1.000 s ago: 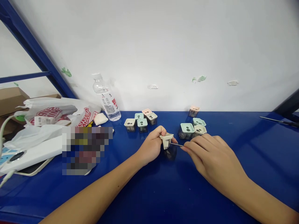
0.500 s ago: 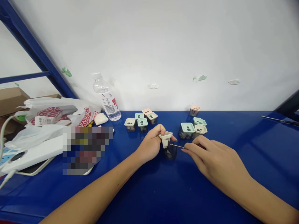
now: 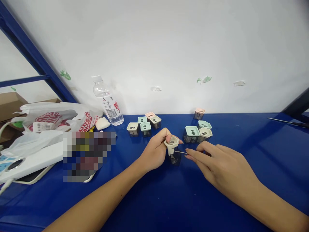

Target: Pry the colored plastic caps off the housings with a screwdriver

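Observation:
My left hand [image 3: 156,149] is closed on a cream two-hole pencil sharpener top [image 3: 172,141], pinched between thumb and fingers, its holes facing up towards me. Just below it is a dark see-through shavings box [image 3: 176,158]; whether it touches the top or the hand I cannot tell. From the right, my right hand [image 3: 217,161] pinches a thin metal rod [image 3: 181,152], whose tip meets the side of the sharpener top. The rod's other end is hidden in my palm. Beside my right fingers stand a mint sharpener [image 3: 192,132] and a cream sharpener [image 3: 204,133].
Behind my left hand several mint, cream and pink sharpeners [image 3: 145,126] stand grouped. A pink sharpener [image 3: 199,112] is near the wall. Leftward are a water bottle [image 3: 111,106], plastic bags [image 3: 51,116] and a white device [image 3: 36,158]. A thin tool [image 3: 285,121] lies far right.
The sharpener top has tilted so its holes now show. My right fingers and the rod have shifted slightly left. The whole view has moved a little.

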{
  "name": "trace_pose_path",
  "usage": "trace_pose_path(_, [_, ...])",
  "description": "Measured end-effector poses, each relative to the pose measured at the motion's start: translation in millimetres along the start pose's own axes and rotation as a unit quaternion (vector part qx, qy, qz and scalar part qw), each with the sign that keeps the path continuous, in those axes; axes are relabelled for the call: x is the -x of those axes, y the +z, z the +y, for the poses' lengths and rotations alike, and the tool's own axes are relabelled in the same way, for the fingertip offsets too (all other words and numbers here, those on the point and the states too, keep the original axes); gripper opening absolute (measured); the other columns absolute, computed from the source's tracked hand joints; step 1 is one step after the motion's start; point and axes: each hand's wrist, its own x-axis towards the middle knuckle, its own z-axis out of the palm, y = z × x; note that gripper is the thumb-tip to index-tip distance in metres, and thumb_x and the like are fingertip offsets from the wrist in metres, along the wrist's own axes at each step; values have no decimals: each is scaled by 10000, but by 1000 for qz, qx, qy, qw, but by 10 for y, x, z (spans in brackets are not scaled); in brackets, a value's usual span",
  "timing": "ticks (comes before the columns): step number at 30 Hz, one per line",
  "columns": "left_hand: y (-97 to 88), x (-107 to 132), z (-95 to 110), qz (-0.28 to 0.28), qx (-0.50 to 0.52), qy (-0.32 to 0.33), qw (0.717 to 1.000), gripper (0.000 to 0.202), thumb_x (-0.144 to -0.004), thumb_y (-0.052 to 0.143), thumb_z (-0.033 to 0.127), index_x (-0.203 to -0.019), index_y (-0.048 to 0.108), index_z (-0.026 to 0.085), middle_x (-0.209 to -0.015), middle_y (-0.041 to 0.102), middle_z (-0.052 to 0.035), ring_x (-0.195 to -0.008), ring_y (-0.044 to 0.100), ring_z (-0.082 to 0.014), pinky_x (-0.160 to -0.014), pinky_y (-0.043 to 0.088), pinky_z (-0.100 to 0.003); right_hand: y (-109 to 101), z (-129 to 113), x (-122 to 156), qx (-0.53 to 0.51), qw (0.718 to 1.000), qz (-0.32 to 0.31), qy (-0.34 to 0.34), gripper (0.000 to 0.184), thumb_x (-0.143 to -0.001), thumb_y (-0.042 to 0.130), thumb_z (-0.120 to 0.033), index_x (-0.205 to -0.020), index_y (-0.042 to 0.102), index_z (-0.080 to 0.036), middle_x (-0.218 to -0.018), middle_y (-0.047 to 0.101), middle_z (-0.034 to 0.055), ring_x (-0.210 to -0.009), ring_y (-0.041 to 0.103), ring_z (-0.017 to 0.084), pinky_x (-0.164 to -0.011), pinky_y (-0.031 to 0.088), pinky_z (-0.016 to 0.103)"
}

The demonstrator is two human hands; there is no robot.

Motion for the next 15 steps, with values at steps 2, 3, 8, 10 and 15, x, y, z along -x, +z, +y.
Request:
trace_pose_path(2, [-8, 4, -25, -1, -12, -6, 1000, 172, -883, 424, 156, -744, 330, 192, -969, 676, -39, -751, 559, -119, -629, 398, -230, -6, 7, 11, 2, 1000, 7, 4, 231, -951, 498, -221, -966, 728, -242, -716, 577, -17, -492, 402, 113, -517, 292, 271])
trace_pose_path(3, [-12, 4, -33, 0, -18, -6, 1000, 172, -885, 417, 151, -745, 326, 192, -970, 674, -37, -749, 555, -116, -633, 400, -230, -7, 10, 17, 2, 1000, 12, 5, 225, -948, 503, -220, -976, 726, -240, -718, 577, -16, -489, 405, 112, -515, 291, 271])
trace_pose_path(8, [-15, -20, -34, 0, -24, -8, 1000, 184, -883, 424, 136, -738, 324, 191, -952, 684, -46, -805, 568, -124, -658, 400, -226, -14, 11, 28, -7, 1000, 18, 3, 224, -946, 502, -205, -1005, 716, -235, -727, 577, -16, -497, 440, 109, -512, 300, 269])
trace_pose_path(10, [-8, -32, -24, 4, -15, -7, 1000, 190, -884, 430, 142, -732, 327, 190, -942, 689, -51, -814, 573, -128, -663, 399, -226, -21, 5, 18, -8, 1000, 15, 3, 231, -952, 491, -209, -996, 716, -231, -720, 576, -16, -491, 446, 107, -507, 306, 269])
trace_pose_path(15, [1, -39, -16, 9, 7, -15, 1000, 197, -866, 448, 140, -729, 317, 193, -915, 683, -29, -653, 515, -101, -578, 370, -217, -34, -11, 6, -8, 1000, 8, 1, 235, -961, 483, -234, -987, 717, -230, -682, 558, -21, -458, 436, 103, -478, 298, 272])
